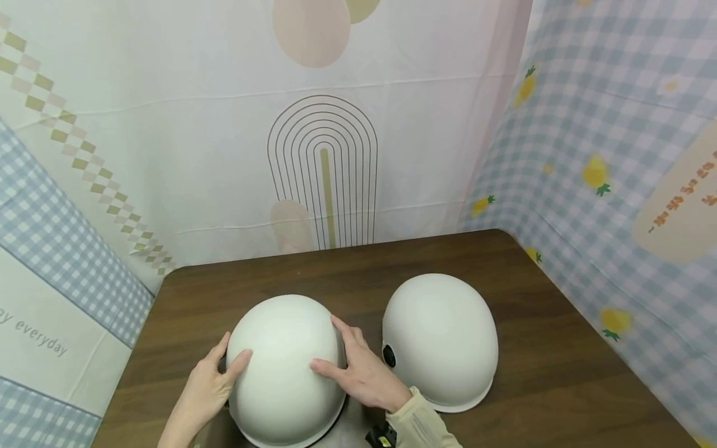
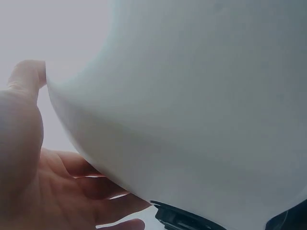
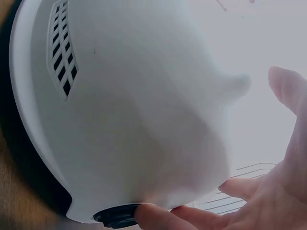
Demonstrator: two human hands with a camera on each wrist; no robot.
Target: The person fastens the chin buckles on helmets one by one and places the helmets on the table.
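A white, smooth helmet is at the front left of the table, its dome facing up, between both hands. My left hand rests on its left side, thumb on the dome and the other fingers along the flank. In the left wrist view these fingers reach close to a black fitting low on the shell. On the opposite side my right hand lies spread, fingertips touching the shell near another black fitting. A slotted vent and the dark rim show in the right wrist view.
A second white helmet with a black round piece on its side stands just right of my right hand. Both are on a dark brown wooden table. Patterned cloth hangs behind the table, with blue checked cloth along the right.
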